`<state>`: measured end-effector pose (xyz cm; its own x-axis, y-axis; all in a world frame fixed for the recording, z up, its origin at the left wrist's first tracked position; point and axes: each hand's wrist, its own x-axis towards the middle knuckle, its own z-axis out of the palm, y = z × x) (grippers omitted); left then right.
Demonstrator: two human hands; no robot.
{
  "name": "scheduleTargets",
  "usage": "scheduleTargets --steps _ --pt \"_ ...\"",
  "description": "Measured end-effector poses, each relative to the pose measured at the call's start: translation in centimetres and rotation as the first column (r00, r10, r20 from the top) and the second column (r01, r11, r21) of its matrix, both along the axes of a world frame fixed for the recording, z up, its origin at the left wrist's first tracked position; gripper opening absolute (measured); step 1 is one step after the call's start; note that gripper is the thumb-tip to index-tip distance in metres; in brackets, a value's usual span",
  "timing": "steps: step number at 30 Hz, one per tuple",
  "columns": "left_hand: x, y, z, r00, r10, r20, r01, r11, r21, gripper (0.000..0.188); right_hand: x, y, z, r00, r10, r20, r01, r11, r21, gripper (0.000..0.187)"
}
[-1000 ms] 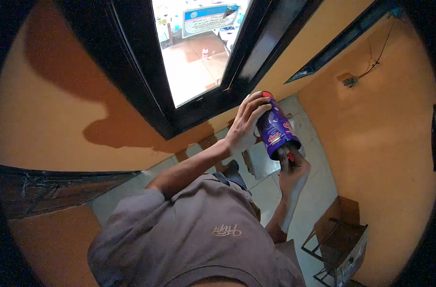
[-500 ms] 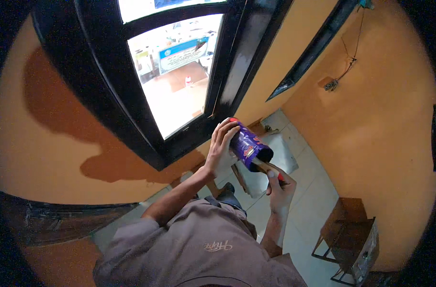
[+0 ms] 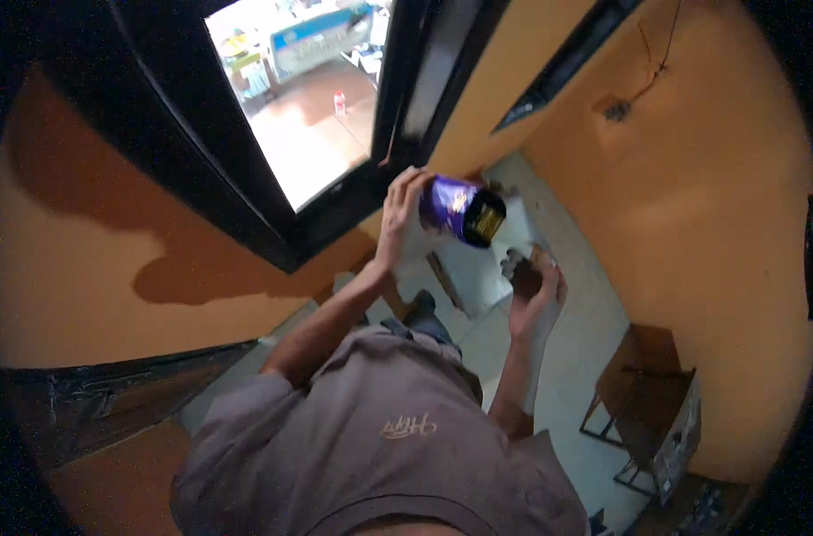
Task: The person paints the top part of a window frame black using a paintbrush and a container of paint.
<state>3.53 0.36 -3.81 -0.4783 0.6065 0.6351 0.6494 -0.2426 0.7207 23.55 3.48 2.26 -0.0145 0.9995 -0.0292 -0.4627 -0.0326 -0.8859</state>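
Observation:
My left hand [image 3: 399, 219] is wrapped round a purple cylindrical can [image 3: 444, 204], holding it tilted in mid-air. The can's dark open mouth faces right and down, and something yellowish [image 3: 487, 221] shows inside it. Just below and right of that mouth, apart from it, is my right hand [image 3: 536, 308] with its fingers bent together. A small brownish and grey piece seems to be pinched there, but it is too blurred to name.
A black-framed window [image 3: 295, 241] stands ahead on the left, with a small bottle [image 3: 339, 103] on a surface beyond the glass. A pale, low flat-topped thing [image 3: 473, 277] lies beneath my hands. At right is a wooden, metal-framed chair [image 3: 643, 375] by the orange wall [image 3: 719, 223].
My right hand has drawn away from the can's mouth, down and to the right. The can's opening shows more fully now. The whole view has shifted a little.

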Motion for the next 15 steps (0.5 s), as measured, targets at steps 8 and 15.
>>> scheduleTargets --steps 8,15 --pt "1.1 -1.0 -0.1 0.978 -0.031 0.207 0.056 0.992 -0.115 0.085 0.9 0.0 2.1 0.995 0.095 0.023 -0.095 0.995 -0.001 0.030" --pt "2.1 -0.8 -1.2 0.960 -0.107 0.260 0.122 0.991 -0.045 0.086 2.1 0.7 -0.3 0.943 0.205 -0.261 -0.242 0.963 -0.117 0.031"
